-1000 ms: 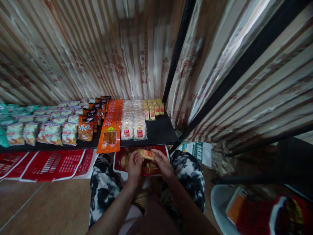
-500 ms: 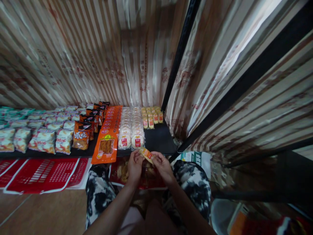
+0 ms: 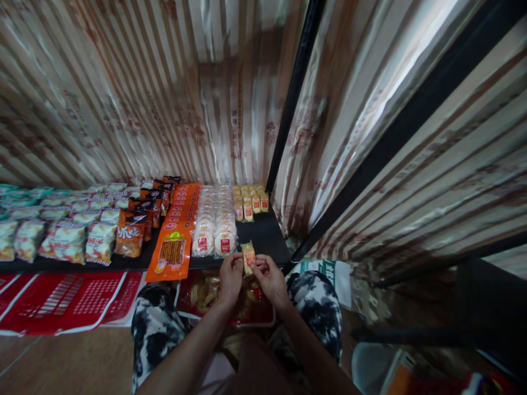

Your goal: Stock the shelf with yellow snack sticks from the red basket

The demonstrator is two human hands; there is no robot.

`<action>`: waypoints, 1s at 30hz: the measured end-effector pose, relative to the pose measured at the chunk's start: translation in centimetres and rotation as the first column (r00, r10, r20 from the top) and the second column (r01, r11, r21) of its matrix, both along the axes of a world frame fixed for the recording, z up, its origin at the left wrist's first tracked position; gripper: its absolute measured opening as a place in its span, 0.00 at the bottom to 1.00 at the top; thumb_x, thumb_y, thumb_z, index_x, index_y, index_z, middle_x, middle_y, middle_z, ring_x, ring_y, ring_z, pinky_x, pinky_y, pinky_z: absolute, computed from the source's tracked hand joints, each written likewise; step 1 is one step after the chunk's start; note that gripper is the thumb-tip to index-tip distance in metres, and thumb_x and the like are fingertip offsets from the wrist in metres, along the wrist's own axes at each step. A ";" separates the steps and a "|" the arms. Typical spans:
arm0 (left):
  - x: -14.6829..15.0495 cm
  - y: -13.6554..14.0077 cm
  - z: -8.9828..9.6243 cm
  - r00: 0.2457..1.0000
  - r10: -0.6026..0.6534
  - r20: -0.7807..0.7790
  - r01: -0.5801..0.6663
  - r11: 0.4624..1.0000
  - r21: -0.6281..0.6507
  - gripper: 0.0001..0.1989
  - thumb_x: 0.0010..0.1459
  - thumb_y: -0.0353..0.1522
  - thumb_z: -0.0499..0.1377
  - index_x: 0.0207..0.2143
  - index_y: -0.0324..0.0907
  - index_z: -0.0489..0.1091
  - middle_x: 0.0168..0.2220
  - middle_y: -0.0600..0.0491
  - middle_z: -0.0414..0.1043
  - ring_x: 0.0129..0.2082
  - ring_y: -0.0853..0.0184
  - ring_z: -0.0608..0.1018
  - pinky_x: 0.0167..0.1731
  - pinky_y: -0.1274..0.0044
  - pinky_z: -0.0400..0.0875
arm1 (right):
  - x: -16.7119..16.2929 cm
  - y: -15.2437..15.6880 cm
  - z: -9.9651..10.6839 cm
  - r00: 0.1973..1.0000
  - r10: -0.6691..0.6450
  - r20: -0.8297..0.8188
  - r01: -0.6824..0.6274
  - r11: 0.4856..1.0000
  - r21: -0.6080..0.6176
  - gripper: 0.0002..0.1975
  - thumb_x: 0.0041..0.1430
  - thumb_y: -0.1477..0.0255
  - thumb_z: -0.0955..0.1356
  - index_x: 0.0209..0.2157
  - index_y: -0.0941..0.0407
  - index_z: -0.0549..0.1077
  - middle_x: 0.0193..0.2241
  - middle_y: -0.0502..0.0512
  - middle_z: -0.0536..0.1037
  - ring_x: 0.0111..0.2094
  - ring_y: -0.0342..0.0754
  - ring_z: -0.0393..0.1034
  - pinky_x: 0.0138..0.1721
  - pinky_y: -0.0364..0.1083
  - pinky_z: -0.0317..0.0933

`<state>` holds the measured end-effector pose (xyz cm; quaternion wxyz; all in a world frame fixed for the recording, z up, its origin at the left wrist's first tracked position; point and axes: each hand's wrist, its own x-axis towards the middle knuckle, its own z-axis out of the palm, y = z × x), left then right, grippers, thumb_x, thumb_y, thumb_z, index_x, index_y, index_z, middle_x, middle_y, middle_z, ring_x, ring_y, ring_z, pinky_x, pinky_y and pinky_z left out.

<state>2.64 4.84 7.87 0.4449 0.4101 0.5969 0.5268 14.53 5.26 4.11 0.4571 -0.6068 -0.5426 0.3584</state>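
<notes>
Right hand [image 3: 270,280] pinches a small yellow packet [image 3: 248,253] between its fingers. Left hand [image 3: 231,278] bunches at nine o'clock, grip unclear. Similar packets [image 3: 256,204] sit at twelve o'clock

Small packet [image 3: 248,251] swung from crosswise to lengthwise, now over the front edge of the shelf [image 3: 267,238].
A second ago it lay level between the hands, above the red basket [image 3: 186,291]; half a second ago it slanted; now its far end points toward the wall [image 3: 222,131]. The left hand [image 3: 231,278] has gone from its left end to its left side, and the right hand [image 3: 272,281] from its right end to its near end.
</notes>
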 end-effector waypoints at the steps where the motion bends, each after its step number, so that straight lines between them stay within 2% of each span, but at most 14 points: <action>1: 0.1 0.2 0.0 1.000 -0.008 -0.004 0.008 1.000 0.004 0.08 0.48 0.29 0.52 0.30 0.39 0.70 0.32 0.51 0.73 0.33 0.68 0.73 0.37 0.76 0.66 | 0.0 0.2 0.1 1.000 -0.007 0.020 0.007 1.000 0.004 0.17 0.48 0.61 0.66 0.37 0.56 0.69 0.31 0.54 0.76 0.26 0.43 0.69 0.30 0.43 0.65; 6: 0.7 1.3 -0.7 0.999 -0.032 -0.007 0.032 0.999 0.017 0.08 0.48 0.27 0.52 0.31 0.39 0.70 0.33 0.51 0.73 0.34 0.67 0.73 0.38 0.75 0.66 | 0.1 0.8 0.9 0.995 -0.015 0.097 0.015 1.000 0.001 0.20 0.49 0.62 0.65 0.43 0.56 0.68 0.29 0.51 0.75 0.22 0.41 0.65 0.26 0.42 0.63; 11: 1.2 2.3 -1.7 1.000 -0.018 -0.004 0.018 0.999 0.045 0.08 0.47 0.26 0.52 0.30 0.40 0.69 0.32 0.52 0.73 0.33 0.67 0.73 0.38 0.75 0.66 | 0.4 1.5 1.1 0.996 0.003 0.084 -0.001 1.000 -0.031 0.21 0.49 0.62 0.64 0.45 0.58 0.67 0.30 0.52 0.73 0.22 0.41 0.65 0.28 0.42 0.63; 18: 2.0 4.0 -1.0 1.000 -0.007 -0.008 0.008 0.998 0.056 0.09 0.49 0.25 0.51 0.31 0.40 0.69 0.34 0.51 0.73 0.35 0.67 0.74 0.40 0.74 0.66 | 0.6 3.5 0.8 0.997 -0.040 0.059 0.040 0.999 0.005 0.22 0.49 0.62 0.65 0.45 0.57 0.68 0.31 0.53 0.73 0.24 0.42 0.67 0.28 0.43 0.64; 22: 2.8 5.1 -1.0 0.999 -0.039 -0.023 0.040 0.998 0.045 0.11 0.48 0.23 0.51 0.33 0.40 0.69 0.35 0.50 0.73 0.36 0.68 0.74 0.42 0.74 0.66 | 1.1 4.9 0.6 0.987 -0.088 0.138 0.085 0.996 0.026 0.20 0.49 0.65 0.64 0.45 0.57 0.68 0.33 0.54 0.73 0.25 0.43 0.68 0.30 0.44 0.64; 30: 4.3 6.7 -2.1 0.990 -0.110 -0.092 0.115 0.992 0.060 0.14 0.49 0.23 0.50 0.38 0.39 0.69 0.39 0.48 0.72 0.39 0.66 0.73 0.45 0.72 0.65 | 1.6 7.0 0.8 0.949 -0.155 0.275 0.147 0.988 0.050 0.18 0.51 0.68 0.61 0.44 0.58 0.68 0.34 0.55 0.72 0.25 0.43 0.68 0.33 0.45 0.63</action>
